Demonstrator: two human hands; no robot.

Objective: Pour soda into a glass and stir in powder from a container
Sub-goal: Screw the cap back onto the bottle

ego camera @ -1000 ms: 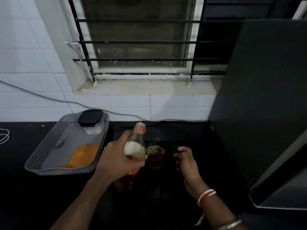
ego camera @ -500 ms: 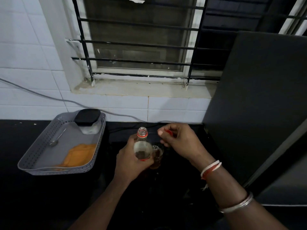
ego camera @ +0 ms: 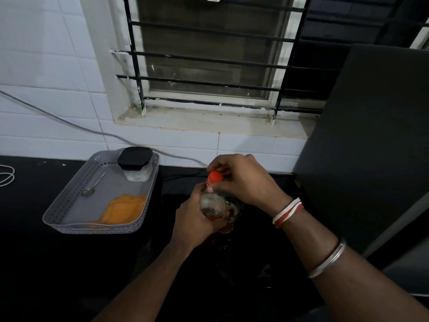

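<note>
My left hand (ego camera: 193,219) grips the body of a clear soda bottle (ego camera: 212,204) held upright over the black counter. My right hand (ego camera: 241,180) curls over the bottle's neck and pinches its red cap (ego camera: 215,176), which sits on the mouth. A glass (ego camera: 233,212) with brown soda stands just behind and right of the bottle, mostly hidden by it and by my hands. The powder container (ego camera: 135,163), clear with a black lid, stands in the back corner of the grey tray (ego camera: 69,201). A metal spoon (ego camera: 92,185) lies in the tray.
An orange cloth (ego camera: 124,209) lies in the tray's front right part. A grey cable (ego camera: 69,123) runs along the tiled wall. A dark appliance (ego camera: 371,135) stands at the right. A white cord (ego camera: 7,175) lies at the far left on the black counter (ego camera: 46,263).
My right hand picked the red cap off the counter, brought it over the bottle and set it on the mouth. My left hand kept the bottle upright, now nearer the glass.
</note>
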